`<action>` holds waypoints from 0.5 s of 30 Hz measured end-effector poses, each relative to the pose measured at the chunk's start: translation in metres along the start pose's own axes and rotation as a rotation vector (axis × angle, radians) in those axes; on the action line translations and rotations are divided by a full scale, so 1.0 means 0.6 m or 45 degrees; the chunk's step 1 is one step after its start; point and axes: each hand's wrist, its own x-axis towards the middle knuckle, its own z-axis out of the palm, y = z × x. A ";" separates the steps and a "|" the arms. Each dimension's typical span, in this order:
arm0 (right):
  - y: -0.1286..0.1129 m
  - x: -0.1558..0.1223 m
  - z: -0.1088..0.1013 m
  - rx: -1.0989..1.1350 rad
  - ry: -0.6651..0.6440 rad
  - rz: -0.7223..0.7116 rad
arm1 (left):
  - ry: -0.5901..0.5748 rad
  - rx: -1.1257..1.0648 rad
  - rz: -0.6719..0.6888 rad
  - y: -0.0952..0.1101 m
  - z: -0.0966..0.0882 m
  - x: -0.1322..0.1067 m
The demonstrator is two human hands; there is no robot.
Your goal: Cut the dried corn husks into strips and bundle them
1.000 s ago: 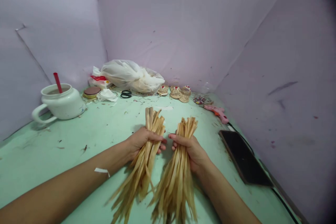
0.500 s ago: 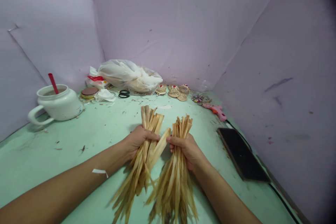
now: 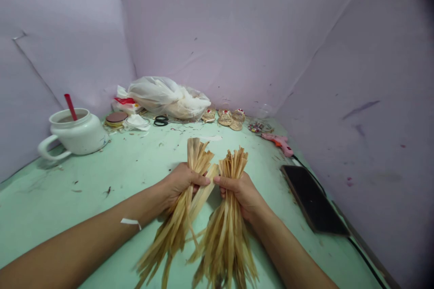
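My left hand (image 3: 185, 183) is closed around a bundle of dried leaf strips (image 3: 171, 239), its thumb lying across the front. A second, fuller bundle of dried leaf strips (image 3: 228, 230) is gripped by my right hand (image 3: 239, 189). Both bundles stand with short cut ends above the fists and long loose ends fanning down toward me. One wide pale strip (image 3: 203, 194) slants between the two hands, its upper end close to both thumbs. Which hand holds that strip I cannot tell for certain. Most fingers are hidden behind the bundles.
A white pot-like mug (image 3: 79, 137) with a red stick stands left. Along the back lie a plastic bag (image 3: 166, 97), black-handled scissors (image 3: 161, 120), small woven pieces (image 3: 225, 118) and beads (image 3: 257, 127). A pink glue gun (image 3: 278, 142) and a dark phone-like slab (image 3: 313, 201) lie right.
My left hand has shifted slightly to the right, bringing its thumb nearer the right hand. The left bundle leans more, its lower ends swinging left. The right hand stays nearly in place.
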 end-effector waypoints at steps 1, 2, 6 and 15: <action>0.000 0.001 -0.001 0.008 0.012 -0.001 | 0.033 0.010 -0.033 0.002 -0.002 0.002; -0.001 0.002 -0.003 0.016 0.032 0.002 | 0.056 0.013 -0.065 0.003 -0.004 0.005; -0.002 0.007 -0.010 0.080 0.131 0.003 | 0.097 0.012 -0.092 0.008 -0.007 0.010; 0.000 0.006 -0.011 0.034 0.126 -0.006 | 0.146 0.014 -0.025 0.003 -0.004 0.010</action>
